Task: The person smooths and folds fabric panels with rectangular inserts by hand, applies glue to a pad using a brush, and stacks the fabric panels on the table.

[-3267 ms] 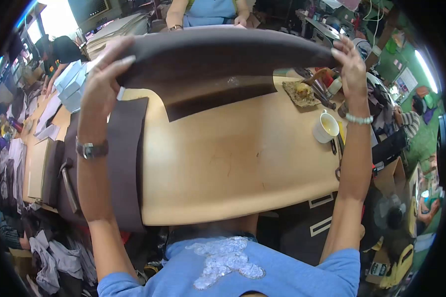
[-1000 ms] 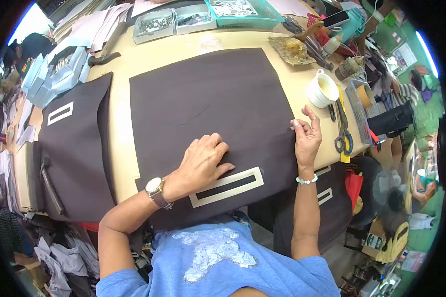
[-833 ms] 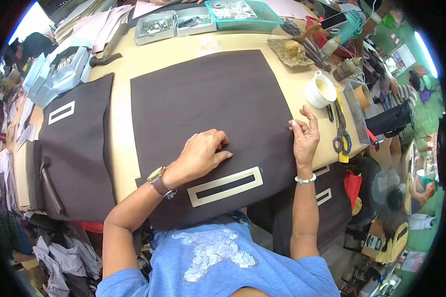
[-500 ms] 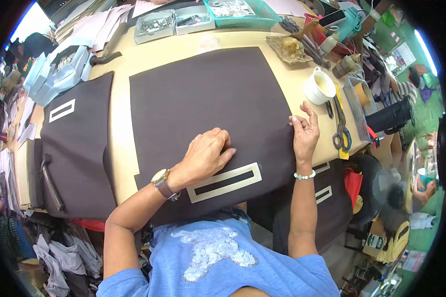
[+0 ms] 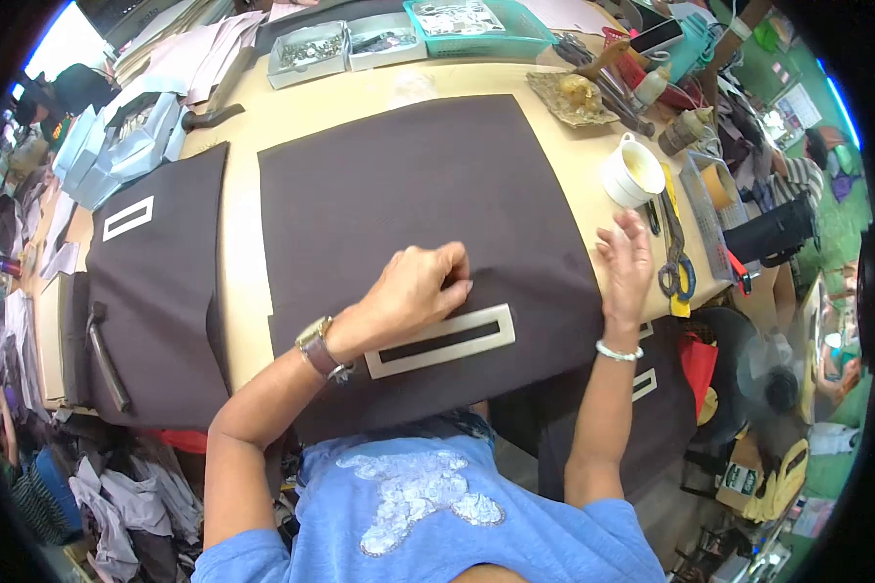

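Sheet, dark brown, matte, spread on the desk in front of me, near edge hanging over toward my lap. Soft creases on its right half; a pale rectangular frame lies on its near part, slightly askew. My left hand and wrist hide the frame's upper left corner.

Right side: white cup just beyond my right hand, scissors near it. Left side: second dark sheet, a hammer lying on it. Far side: turquoise basket.

Left forearm slants in from the left, fingers curled over the sheet, thumb drawn near the index; cannot tell whether they pinch it. Right forearm upright, fingers loosely parted by the sheet's right edge, holding nothing.
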`<state>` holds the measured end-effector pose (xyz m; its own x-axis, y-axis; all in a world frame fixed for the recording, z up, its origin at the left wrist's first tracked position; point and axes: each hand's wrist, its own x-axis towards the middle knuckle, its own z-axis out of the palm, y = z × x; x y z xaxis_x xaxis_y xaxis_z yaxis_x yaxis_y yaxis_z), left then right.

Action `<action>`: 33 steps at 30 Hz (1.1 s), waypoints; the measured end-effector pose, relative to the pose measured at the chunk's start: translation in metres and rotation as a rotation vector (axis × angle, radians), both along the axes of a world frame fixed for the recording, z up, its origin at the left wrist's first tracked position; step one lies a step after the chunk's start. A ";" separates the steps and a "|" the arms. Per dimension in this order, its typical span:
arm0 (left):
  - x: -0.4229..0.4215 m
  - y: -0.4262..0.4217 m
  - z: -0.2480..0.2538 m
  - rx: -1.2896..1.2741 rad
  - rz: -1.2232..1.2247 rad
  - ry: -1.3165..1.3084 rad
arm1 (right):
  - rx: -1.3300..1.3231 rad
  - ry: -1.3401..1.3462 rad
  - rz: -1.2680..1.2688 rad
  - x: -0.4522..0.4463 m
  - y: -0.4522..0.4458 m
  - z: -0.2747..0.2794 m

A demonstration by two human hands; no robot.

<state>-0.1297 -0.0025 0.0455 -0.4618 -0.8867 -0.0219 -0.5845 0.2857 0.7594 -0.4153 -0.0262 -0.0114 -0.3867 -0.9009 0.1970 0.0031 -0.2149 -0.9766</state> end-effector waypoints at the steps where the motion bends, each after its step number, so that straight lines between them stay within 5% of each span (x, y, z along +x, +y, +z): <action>1: 0.004 -0.009 -0.001 -0.032 0.001 0.021 | 0.027 -0.025 0.015 -0.006 0.003 0.007; 14: 0.037 -0.171 -0.014 -0.450 0.084 -0.193 | -0.068 0.033 -0.104 -0.018 0.021 -0.006; 33: 0.038 -0.215 -0.043 -0.524 0.121 -0.300 | -0.034 0.105 -0.092 -0.019 0.020 -0.007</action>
<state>-0.0921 -0.2173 0.0024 -0.3987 -0.8605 0.3172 -0.8027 0.4947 0.3331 -0.4348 -0.0059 -0.0185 -0.4427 -0.8550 0.2703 -0.1201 -0.2422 -0.9628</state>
